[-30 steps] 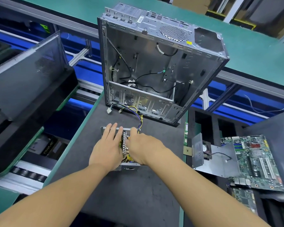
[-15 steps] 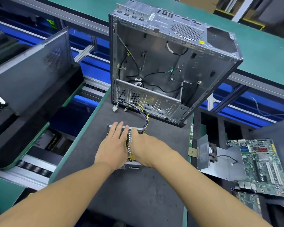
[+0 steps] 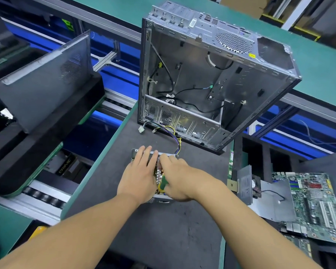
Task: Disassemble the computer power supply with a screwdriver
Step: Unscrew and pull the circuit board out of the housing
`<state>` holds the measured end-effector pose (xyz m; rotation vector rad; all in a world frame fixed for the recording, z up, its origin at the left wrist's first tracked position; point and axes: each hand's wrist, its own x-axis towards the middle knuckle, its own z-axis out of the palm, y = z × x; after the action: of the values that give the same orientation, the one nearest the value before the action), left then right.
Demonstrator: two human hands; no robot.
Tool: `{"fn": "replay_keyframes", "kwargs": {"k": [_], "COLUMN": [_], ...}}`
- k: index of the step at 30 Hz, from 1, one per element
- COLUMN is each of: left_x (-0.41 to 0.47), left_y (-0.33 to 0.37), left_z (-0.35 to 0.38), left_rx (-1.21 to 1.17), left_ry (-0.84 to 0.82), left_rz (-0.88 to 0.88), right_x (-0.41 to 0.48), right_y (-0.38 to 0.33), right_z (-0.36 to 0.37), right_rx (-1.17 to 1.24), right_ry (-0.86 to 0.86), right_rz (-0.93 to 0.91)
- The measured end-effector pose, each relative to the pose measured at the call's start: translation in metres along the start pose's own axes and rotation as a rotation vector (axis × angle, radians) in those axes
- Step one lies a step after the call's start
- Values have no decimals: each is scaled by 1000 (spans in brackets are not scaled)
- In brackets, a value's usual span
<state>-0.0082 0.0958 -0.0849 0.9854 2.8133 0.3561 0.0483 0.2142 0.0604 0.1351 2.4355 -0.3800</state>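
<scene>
Power supply (image 3: pixel 158 172), silver, perforated, open-topped

The single camera rode on the person's head, facing forward and steeply down. It sat close above the dark grey foam mat (image 3: pixel 163 233). The left hand (image 3: pixel 138 179) and right hand (image 3: pixel 179 179) reached in from the bottom edge to near centre frame. The open silver metal computer case (image 3: pixel 202 74) stood farther off, higher in the frame. The green circuit board (image 3: pixel 314 200) lay at the right margin.
</scene>
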Motion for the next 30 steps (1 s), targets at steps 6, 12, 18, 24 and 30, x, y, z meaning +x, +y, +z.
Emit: {"fn": "replay_keyframes", "kwargs": {"k": [6,12,18,24,30], "left_x": [1,-1,8,31,40], "left_y": [-3,-3,-16,-39,-47], "left_z": [1,0,-18,-41,-41], "left_rx": [-26,-78,-144,-19,37], "left_ry": [-21,-8,86,64,-145], "left_rz": [2,-1,47,627,882], "right_x": [0,-1,6,15,17], "right_y": [-2,3,6,13,11], "right_z": [-2,-7,-4,-10,-5], "right_rx": [-28,-11,45,-38,-41], "right_ry": [86,22,73,52,118], "right_rz": [145,0,139,9,91]}}
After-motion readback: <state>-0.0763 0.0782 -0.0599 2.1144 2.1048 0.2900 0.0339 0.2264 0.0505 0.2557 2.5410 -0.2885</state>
